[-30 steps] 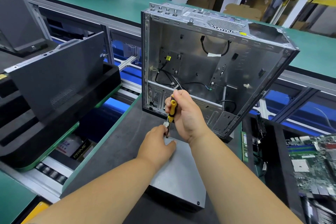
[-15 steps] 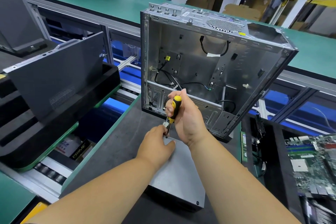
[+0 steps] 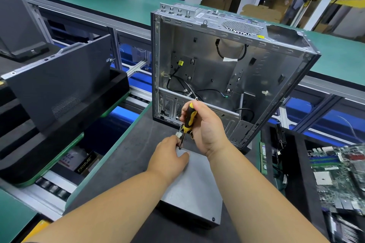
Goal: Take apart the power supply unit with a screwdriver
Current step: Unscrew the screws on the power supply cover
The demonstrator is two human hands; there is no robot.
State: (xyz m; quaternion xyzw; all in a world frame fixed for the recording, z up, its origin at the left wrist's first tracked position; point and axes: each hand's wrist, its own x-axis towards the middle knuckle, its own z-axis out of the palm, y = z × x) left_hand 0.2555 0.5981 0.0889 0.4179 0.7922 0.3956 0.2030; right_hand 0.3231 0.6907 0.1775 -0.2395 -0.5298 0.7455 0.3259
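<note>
While the power supply unit (image 3: 194,187) lies flat on the dark work mat (image 3: 126,163), directly in front of the emptied computer case (image 3: 227,69), work is confined to its far left corner. The right hand (image 3: 205,126) is wrapped around the yellow-and-black screwdriver (image 3: 188,119), held near upright so the tip bears down on a corner screw. The left hand (image 3: 167,161) rests on the lid, fingers curled at the shaft by a small white connector (image 3: 178,135); whether they pinch the shaft or merely guide it cannot be told. Judged purpose: steadying the tip and housing. A motherboard (image 3: 339,175) lies well to the right.
</note>
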